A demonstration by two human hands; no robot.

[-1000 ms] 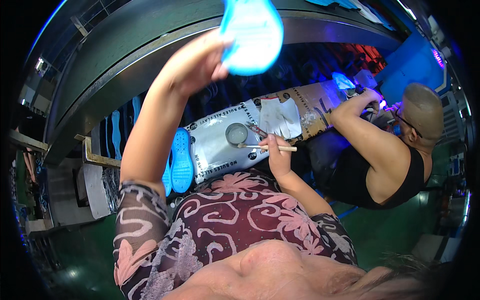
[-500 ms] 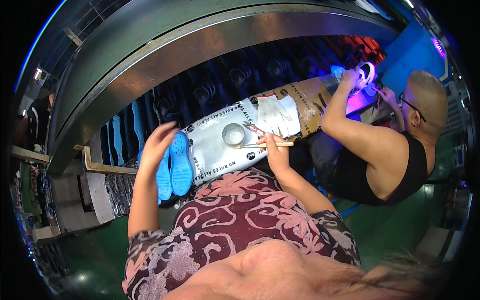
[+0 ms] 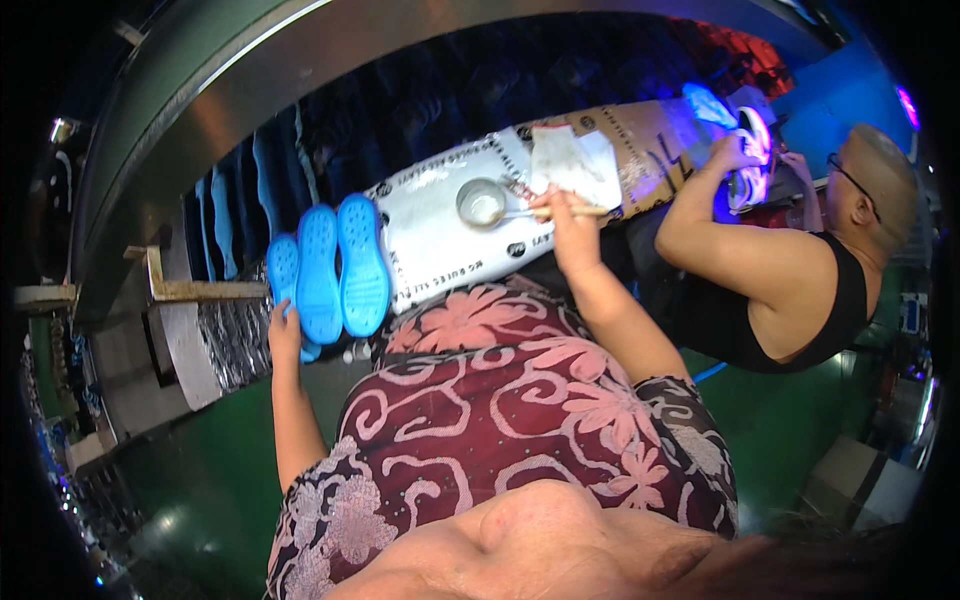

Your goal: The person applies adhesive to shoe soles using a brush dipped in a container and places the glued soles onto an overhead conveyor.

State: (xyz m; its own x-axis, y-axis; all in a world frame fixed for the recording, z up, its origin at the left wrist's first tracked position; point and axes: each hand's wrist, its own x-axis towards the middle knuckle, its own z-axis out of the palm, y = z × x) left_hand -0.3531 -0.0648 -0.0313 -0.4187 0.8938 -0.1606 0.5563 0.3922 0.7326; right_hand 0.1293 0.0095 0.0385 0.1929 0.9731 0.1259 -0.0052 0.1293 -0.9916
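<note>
Blue soles: three blue shoe soles (image 3: 335, 268) lie side by side, tread up, at the left end of the bench, just beside the white printed sheet (image 3: 440, 250).
Left hand: left hand (image 3: 286, 335) sits at the near end of the soles, fingers curled round the heel of the leftmost one; how firm the hold is cannot be told, since the palm side is hidden.
Handling note, left: judged best to lift one sole by its heel edge, thumb on top, so the other two stay lined up.
Bowl: small round metal bowl (image 3: 482, 202) stands on the white sheet, well apart from the soles.
Brush: thin wooden-handled brush (image 3: 560, 211), its tip at the bowl's rim.
Right hand: right hand (image 3: 568, 228) is closed round the brush handle, pinched like a pen.
Handling note, right: judged wise to load the tip lightly and wipe it on the rim to avoid drips.
Cloth: pale rag (image 3: 575, 165) lies beyond the right hand on brown cardboard (image 3: 650, 150).
Neighbour: another person (image 3: 790, 280) in a black vest works at the right end of the bench.
</note>
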